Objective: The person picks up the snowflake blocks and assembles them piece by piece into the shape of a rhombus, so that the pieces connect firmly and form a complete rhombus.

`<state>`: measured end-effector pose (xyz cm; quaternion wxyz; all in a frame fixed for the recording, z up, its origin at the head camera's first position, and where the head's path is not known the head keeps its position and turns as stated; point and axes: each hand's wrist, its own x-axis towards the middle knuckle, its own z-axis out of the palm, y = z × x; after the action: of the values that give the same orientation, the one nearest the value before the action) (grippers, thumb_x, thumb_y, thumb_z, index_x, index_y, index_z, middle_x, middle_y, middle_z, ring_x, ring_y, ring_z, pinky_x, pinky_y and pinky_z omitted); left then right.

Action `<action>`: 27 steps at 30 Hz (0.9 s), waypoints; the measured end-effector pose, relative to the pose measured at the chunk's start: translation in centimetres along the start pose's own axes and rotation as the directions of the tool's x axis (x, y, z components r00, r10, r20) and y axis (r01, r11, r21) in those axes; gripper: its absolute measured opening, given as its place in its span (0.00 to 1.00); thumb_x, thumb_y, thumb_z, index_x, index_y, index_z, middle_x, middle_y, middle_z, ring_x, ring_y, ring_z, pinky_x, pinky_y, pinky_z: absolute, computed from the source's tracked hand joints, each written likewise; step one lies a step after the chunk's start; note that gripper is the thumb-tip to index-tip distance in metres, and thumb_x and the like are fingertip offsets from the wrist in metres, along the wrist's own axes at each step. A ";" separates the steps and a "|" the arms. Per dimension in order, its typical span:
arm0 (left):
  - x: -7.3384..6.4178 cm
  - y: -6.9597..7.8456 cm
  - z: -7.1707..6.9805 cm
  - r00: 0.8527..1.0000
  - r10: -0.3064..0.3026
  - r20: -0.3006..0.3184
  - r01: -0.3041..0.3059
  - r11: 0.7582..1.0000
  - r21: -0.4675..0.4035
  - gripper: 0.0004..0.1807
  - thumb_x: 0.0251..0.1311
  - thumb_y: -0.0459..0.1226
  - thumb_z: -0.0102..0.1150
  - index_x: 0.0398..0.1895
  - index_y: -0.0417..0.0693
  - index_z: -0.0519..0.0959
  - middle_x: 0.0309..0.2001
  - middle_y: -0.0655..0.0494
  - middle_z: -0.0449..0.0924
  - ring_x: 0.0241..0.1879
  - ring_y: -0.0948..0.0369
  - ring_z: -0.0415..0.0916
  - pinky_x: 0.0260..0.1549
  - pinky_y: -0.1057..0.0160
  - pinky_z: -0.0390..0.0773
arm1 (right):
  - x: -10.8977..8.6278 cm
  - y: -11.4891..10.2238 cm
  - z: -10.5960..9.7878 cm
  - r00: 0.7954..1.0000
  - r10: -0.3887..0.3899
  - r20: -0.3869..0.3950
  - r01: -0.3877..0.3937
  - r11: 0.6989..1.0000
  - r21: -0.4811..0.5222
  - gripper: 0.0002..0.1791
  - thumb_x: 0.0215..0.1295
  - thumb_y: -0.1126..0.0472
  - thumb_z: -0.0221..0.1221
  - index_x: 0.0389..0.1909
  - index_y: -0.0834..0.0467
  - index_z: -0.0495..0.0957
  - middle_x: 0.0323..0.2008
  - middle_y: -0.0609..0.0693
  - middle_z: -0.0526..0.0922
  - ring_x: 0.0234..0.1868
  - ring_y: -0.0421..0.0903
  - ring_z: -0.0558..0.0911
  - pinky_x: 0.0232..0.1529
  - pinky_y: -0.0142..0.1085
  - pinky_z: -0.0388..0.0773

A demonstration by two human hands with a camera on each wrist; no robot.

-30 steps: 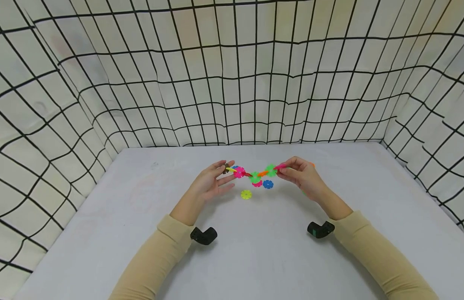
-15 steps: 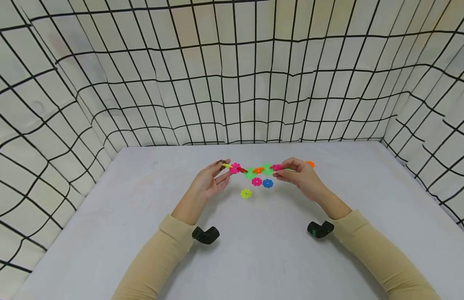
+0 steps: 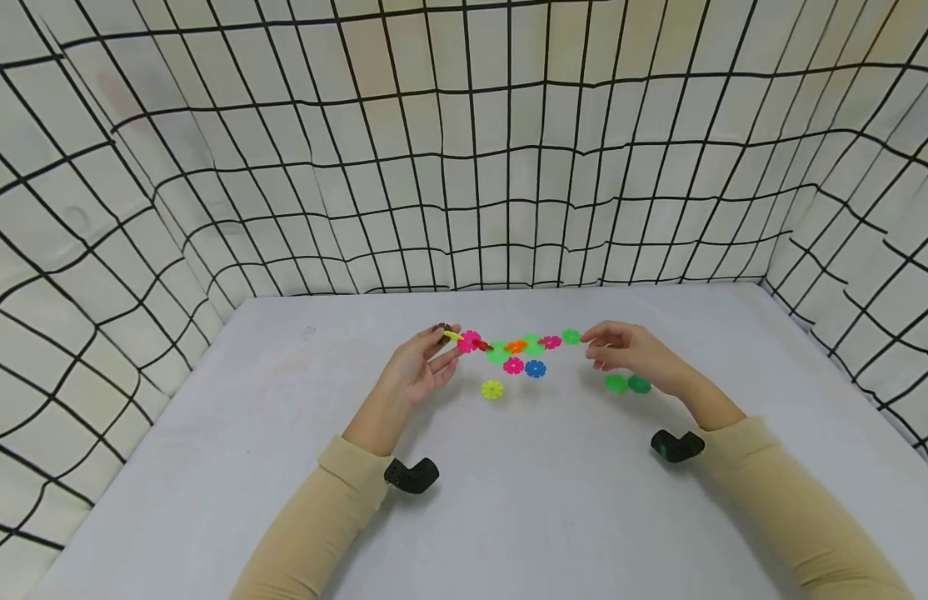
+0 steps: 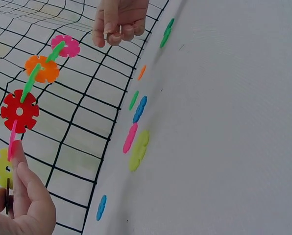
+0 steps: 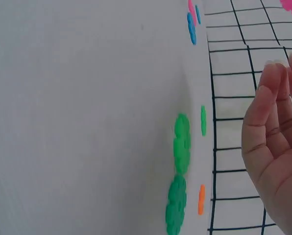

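My left hand (image 3: 415, 367) pinches the brown end disc (image 4: 9, 197) of a chain of notched plastic discs (image 4: 31, 81). Yellow, pink, red, green and orange discs follow along it, slotted edge to edge, with a pink disc (image 3: 550, 342) at the free right end. The chain hangs out to the right, above the table. Just right of it is my right hand (image 3: 632, 358), with fingers loosely bent and nothing between them, as the right wrist view shows. Its nearest thing in the head view is a loose green disc (image 3: 571, 336).
Loose discs lie on the white table (image 3: 464, 517): yellow (image 3: 492, 389), pink (image 3: 513, 366), blue (image 3: 535, 368), green (image 3: 616, 382), dark green (image 3: 640, 384), orange (image 5: 201, 199) and another blue (image 4: 101, 207). A black grid net (image 3: 509, 183) on white walls surrounds the table's back and sides.
My right hand has let go of the chain's pink end and moved right, uncovering green discs on the table. My left hand still holds the other end, slightly further left than before.
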<state>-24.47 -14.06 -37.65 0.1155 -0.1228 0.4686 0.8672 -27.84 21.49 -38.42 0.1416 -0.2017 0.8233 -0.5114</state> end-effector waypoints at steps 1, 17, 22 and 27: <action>0.0 0.0 0.0 1.000 -0.001 -0.004 0.001 1.000 0.000 0.08 0.79 0.38 0.51 0.54 0.46 0.73 0.47 0.60 0.85 0.39 0.60 0.85 0.37 0.68 0.82 | -0.2 0.1 -0.5 1.000 0.007 0.006 -0.007 1.000 -0.028 0.23 0.75 0.58 0.60 0.62 0.70 0.73 0.48 0.65 0.81 0.43 0.55 0.81 0.48 0.39 0.82; 0.0 0.0 0.0 0.999 0.022 -0.042 -0.021 0.999 0.024 0.10 0.80 0.39 0.48 0.57 0.48 0.71 0.50 0.61 0.81 0.39 0.61 0.83 0.35 0.68 0.82 | -1.6 1.2 -2.3 0.983 0.141 0.116 -0.083 0.912 -0.401 0.15 0.67 0.57 0.67 0.48 0.62 0.80 0.31 0.48 0.75 0.34 0.47 0.74 0.37 0.39 0.69; -0.1 -0.2 0.1 0.999 0.023 -0.033 -0.022 0.999 0.043 0.09 0.80 0.39 0.49 0.57 0.49 0.71 0.49 0.62 0.82 0.38 0.60 0.84 0.35 0.69 0.82 | -1.3 1.1 -2.0 0.982 0.178 0.065 -0.129 0.878 -0.461 0.17 0.66 0.55 0.68 0.47 0.62 0.78 0.30 0.49 0.73 0.31 0.46 0.72 0.34 0.37 0.67; -0.2 -0.4 0.3 0.999 0.028 -0.026 -0.027 0.998 0.063 0.10 0.80 0.39 0.49 0.58 0.48 0.71 0.52 0.60 0.80 0.38 0.61 0.84 0.36 0.68 0.82 | -1.1 0.8 -1.8 0.976 0.213 0.051 -0.166 0.870 -0.465 0.18 0.64 0.56 0.70 0.45 0.63 0.77 0.29 0.49 0.72 0.32 0.46 0.72 0.35 0.38 0.67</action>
<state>-24.22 -13.63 -37.74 0.1010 -0.1242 0.4985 0.8520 -27.83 23.78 -38.36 0.1807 -0.1729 0.9282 -0.2756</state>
